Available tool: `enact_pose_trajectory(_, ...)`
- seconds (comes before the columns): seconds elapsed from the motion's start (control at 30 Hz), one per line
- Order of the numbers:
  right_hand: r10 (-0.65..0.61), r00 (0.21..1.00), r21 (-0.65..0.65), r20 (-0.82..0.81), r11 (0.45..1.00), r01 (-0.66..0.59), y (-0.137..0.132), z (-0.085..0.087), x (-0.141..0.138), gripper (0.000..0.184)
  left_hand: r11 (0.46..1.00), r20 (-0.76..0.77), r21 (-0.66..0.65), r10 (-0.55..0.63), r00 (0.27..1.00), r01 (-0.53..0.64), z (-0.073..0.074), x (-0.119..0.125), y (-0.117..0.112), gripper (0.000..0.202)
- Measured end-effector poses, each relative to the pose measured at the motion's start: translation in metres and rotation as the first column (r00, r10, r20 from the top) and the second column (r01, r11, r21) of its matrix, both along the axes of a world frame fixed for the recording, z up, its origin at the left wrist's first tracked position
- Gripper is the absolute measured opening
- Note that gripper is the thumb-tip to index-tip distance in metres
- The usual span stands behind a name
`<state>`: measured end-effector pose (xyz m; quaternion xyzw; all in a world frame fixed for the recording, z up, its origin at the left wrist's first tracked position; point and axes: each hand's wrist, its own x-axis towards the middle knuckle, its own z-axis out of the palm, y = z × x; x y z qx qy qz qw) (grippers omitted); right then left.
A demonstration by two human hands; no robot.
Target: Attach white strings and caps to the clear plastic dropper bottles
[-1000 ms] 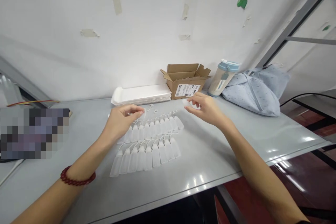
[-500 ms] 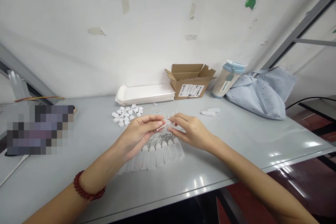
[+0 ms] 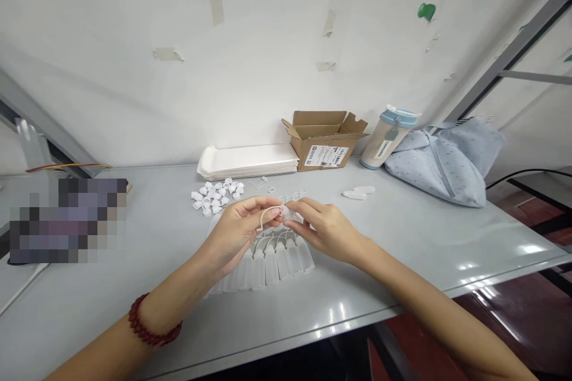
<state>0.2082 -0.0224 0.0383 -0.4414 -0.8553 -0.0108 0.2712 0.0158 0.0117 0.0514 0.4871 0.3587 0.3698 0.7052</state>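
Observation:
My left hand [image 3: 239, 231] and my right hand [image 3: 322, 227] meet over the middle of the grey table [image 3: 402, 238]. Both pinch one small translucent plastic bottle [image 3: 290, 213] whose thin white tether loop [image 3: 264, 218] curls toward my left fingers. Below them several more small bottles [image 3: 272, 259] lie side by side in rows on the table. A heap of white caps [image 3: 217, 194] lies just beyond my left hand. Two loose bottles [image 3: 357, 191] lie to the right.
A stack of white trays [image 3: 248, 161], an open cardboard box [image 3: 324, 138], a blue-lidded tumbler [image 3: 386, 137] and a pale blue bag [image 3: 447, 161] line the wall. A blurred object [image 3: 67, 220] lies at the left. The table's front edge [image 3: 313, 333] is near.
Both hands came together from apart: the left left the caps, the right left the spot where the two loose bottles now lie. They have lifted one bottle above the rows.

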Motion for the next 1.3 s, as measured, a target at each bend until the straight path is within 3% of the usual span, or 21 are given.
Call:
enact_pose_trajectory(0.17,0.009,0.999,-0.004,-0.05,1.0,-0.009,-0.001,0.003,-0.001,0.029,0.993,-0.104,0.118,0.037,0.994,-0.024,0.002,0.0,-0.003,0.018)
enact_pose_trajectory(0.4,0.012,0.992,0.012,-0.127,1.0,-0.01,-0.001,0.002,-0.002,0.029,0.926,-0.248,0.374,0.153,0.957,-0.051,0.007,0.003,-0.008,0.019)
enact_pose_trajectory(0.67,0.011,0.993,0.161,-0.114,0.987,0.008,0.001,-0.005,-0.001,0.027,0.909,-0.334,0.417,0.164,0.928,-0.01,0.009,0.002,-0.008,0.022)
enact_pose_trajectory(0.77,0.035,0.993,0.15,-0.114,0.988,-0.018,-0.001,-0.004,-0.002,0.026,0.91,-0.356,0.414,0.161,0.92,0.001,0.009,0.001,-0.008,0.021)
enact_pose_trajectory(0.87,0.075,0.974,0.066,-0.214,0.996,-0.062,-0.003,-0.002,-0.005,0.025,0.918,-0.329,0.397,0.145,0.933,-0.002,0.009,0.001,-0.009,0.02)
enact_pose_trajectory(0.97,0.05,0.895,-0.175,-0.443,0.974,-0.141,-0.006,0.002,-0.007,0.026,0.927,-0.252,0.374,0.097,0.963,0.005,0.01,0.001,-0.009,0.019)
enact_pose_trajectory(1.03,-0.035,0.791,-0.367,-0.611,0.898,-0.244,-0.008,0.008,-0.008,0.026,0.926,-0.224,0.377,0.087,0.971,0.004,0.011,0.0,-0.008,0.019)
enact_pose_trajectory(1.1,-0.108,0.68,-0.476,-0.725,0.793,-0.381,-0.008,0.014,-0.008,0.026,0.907,-0.231,0.42,0.105,0.967,0.002,0.011,-0.001,-0.009,0.017)
enact_pose_trajectory(1.2,-0.138,0.565,-0.501,-0.814,0.657,-0.563,-0.006,0.021,-0.007,0.026,0.806,-0.284,0.592,0.186,0.941,0.02,0.01,-0.002,-0.009,0.011)
enact_pose_trajectory(1.23,-0.146,0.536,-0.499,-0.831,0.622,-0.604,-0.005,0.021,-0.007,0.026,0.733,-0.292,0.679,0.243,0.925,0.022,0.008,-0.002,-0.009,0.01)
enact_pose_trajectory(1.27,-0.16,0.508,-0.495,-0.846,0.591,-0.637,-0.004,0.021,-0.006,0.026,0.628,-0.278,0.778,0.32,0.906,0.016,0.006,-0.001,-0.009,0.01)
enact_pose_trajectory(1.3,-0.177,0.483,-0.491,-0.858,0.563,-0.665,-0.003,0.021,-0.006,0.026,0.488,-0.236,0.873,0.407,0.882,0.009,0.004,0.0,-0.009,0.009)
